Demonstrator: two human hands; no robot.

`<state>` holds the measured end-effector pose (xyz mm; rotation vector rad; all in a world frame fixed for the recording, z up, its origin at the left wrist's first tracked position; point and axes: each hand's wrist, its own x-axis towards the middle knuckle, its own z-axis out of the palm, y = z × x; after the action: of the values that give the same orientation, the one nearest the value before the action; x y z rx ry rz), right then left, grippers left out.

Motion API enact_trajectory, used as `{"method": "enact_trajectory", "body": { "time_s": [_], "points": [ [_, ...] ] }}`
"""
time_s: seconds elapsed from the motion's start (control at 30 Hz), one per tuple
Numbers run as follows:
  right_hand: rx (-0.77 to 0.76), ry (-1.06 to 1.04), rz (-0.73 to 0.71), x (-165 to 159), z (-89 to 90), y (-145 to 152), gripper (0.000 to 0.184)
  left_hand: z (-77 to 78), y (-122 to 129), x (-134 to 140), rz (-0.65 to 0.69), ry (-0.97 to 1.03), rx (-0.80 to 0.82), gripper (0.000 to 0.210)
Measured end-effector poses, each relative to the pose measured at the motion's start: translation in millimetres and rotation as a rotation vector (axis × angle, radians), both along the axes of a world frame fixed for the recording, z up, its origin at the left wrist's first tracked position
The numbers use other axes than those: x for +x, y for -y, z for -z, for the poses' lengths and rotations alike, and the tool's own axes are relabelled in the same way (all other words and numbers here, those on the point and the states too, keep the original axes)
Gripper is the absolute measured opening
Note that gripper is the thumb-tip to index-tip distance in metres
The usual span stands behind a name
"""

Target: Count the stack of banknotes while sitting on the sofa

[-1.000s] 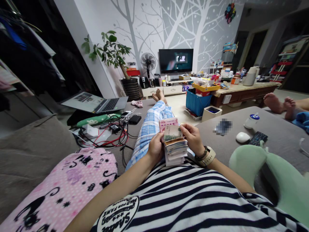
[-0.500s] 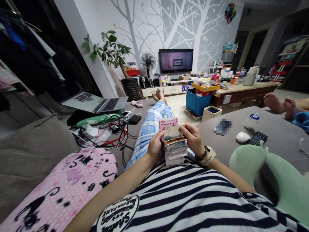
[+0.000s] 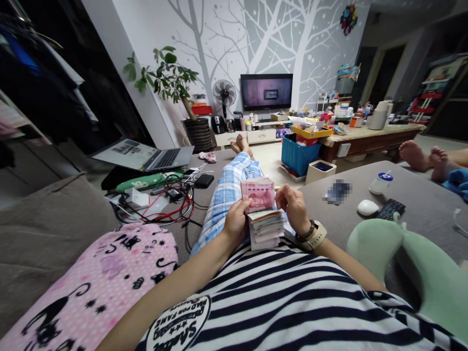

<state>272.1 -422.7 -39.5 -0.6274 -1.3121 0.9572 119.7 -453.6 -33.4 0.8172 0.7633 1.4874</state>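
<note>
In my left hand [image 3: 237, 218], thumb on top, I grip a wad of banknotes [image 3: 260, 196]. A pink 100 note faces up in front, and the bills bend down into a thick layered bundle [image 3: 266, 231] against the striped shirt. The bundle's lower edges fan out, some pale and some brownish. Just right of the notes, apart from them, is my right hand [image 3: 292, 207], its fingers curled in; I see no note in it. A beaded bracelet and a pale watch [image 3: 317, 237] are on that wrist.
At left lie a laptop [image 3: 146, 158], tangled cables [image 3: 183, 195] and a pink cat-print cushion [image 3: 120, 273]. To the right are a white mouse [image 3: 367, 208], a small keyboard [image 3: 391, 209], a lidded jar [image 3: 380, 184] and a green neck pillow [image 3: 380, 239]. Another person's feet [image 3: 420, 155] show at far right.
The greenish 50 note that both hands held is out of the front; a pink 100 note shows there now. My right hand has come off the notes, its fingers curled.
</note>
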Motion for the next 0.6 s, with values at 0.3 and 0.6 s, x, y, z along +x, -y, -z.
{"method": "enact_trajectory", "body": {
  "time_s": [0.3,0.6],
  "points": [
    [0.014,0.116,0.113,-0.1,5.2,-6.9,0.045,0.4,3.7,-1.1,0.101,-0.030,0.006,0.039],
    [0.030,0.123,0.114,1.1,10.4,-10.2,0.045,2.6,-3.3,1.8,-0.045,0.059,-0.046,0.021]
  ]
}}
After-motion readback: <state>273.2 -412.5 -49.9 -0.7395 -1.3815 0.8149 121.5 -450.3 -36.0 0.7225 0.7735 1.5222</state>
